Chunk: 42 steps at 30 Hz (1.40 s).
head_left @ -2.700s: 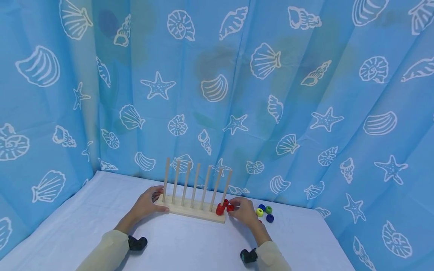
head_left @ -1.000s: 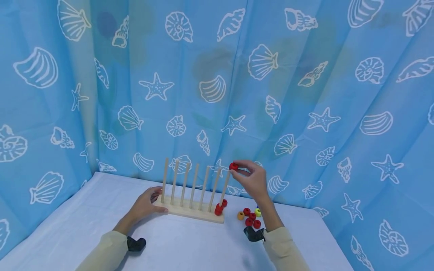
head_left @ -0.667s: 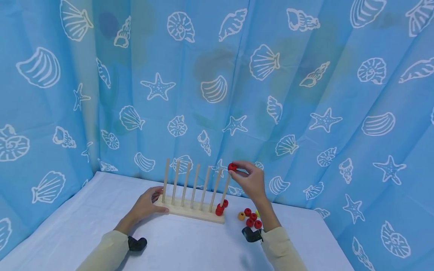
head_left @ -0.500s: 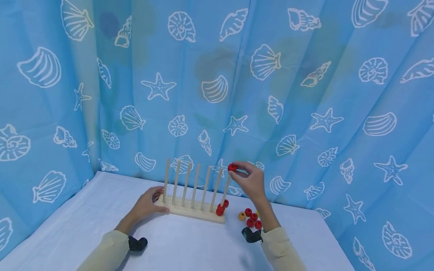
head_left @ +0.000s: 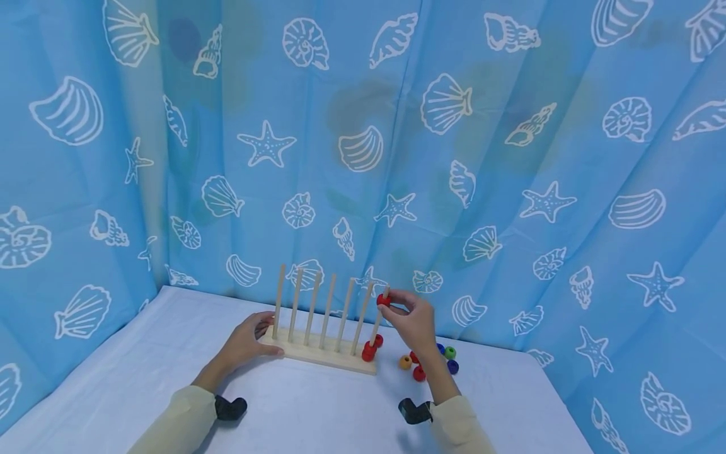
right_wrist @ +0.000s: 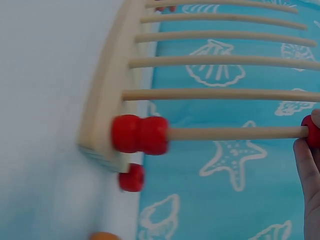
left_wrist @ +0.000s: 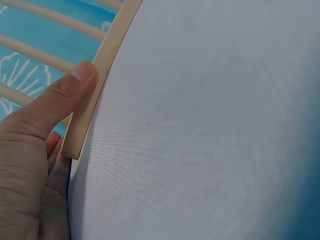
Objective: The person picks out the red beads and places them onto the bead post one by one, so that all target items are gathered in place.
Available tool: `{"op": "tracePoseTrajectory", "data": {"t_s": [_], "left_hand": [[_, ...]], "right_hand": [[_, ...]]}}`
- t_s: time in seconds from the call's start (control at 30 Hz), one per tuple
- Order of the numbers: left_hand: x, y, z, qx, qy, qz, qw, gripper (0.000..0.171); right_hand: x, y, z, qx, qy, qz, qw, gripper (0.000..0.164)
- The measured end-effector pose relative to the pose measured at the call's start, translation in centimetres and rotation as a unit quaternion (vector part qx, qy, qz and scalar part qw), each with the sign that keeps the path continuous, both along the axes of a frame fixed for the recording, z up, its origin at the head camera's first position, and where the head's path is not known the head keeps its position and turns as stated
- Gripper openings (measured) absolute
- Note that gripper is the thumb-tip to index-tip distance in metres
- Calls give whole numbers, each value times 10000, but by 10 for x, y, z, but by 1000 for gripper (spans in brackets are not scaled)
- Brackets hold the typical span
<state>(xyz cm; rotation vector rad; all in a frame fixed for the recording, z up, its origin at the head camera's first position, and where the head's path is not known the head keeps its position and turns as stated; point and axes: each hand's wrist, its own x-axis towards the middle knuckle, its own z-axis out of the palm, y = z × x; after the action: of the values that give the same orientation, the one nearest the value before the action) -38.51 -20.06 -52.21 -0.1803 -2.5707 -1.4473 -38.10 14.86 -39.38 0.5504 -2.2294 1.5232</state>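
A wooden rack (head_left: pixel 323 356) with a row of several upright pegs stands on the white table. My left hand (head_left: pixel 249 340) grips its left end; in the left wrist view the thumb (left_wrist: pixel 82 75) lies on the base's front edge, fingers behind. At the rightmost peg, my right hand (head_left: pixel 415 320) pinches a red bead (head_left: pixel 383 301) between thumb and fingers. The peg's tip pokes out above this bead. Two more red beads (right_wrist: pixel 140 135) are stacked at the foot of the same peg. The other pegs are bare.
One red bead (head_left: pixel 379 340) lies just behind the rack's right end. Right of the rack are loose beads: orange (head_left: pixel 405 362), red (head_left: pixel 419 373), blue (head_left: pixel 452 366) and green (head_left: pixel 450 352), partly hidden by my right forearm. A blue shell-patterned curtain (head_left: pixel 340 157) hangs behind the table.
My right hand has raised a red bead from beside the rack to the rightmost peg's top, then brought it slightly down the peg. My left hand has kept its grip on the rack.
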Motion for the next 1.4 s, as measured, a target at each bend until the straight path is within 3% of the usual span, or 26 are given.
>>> {"op": "tracePoseTrajectory", "data": {"t_s": [0.23, 0.43, 1.0, 1.4], "left_hand": [[0, 0, -2, 4, 5, 20, 10000, 100], [1, 2, 0, -35, -52, 60, 10000, 100], [-1, 1, -1, -49, -101, 74, 9999, 100], [-2, 1, -2, -44, -55, 57, 10000, 99]], "right_hand": [[-9, 4, -39, -29, -449, 2, 9990, 34], [-9, 7, -61, 83, -1066, -117, 9942, 37], [-9, 8, -86, 546, -1031, -249, 9929, 34], [-10, 10, -90, 663, -1145, -198, 9910, 33]]}}
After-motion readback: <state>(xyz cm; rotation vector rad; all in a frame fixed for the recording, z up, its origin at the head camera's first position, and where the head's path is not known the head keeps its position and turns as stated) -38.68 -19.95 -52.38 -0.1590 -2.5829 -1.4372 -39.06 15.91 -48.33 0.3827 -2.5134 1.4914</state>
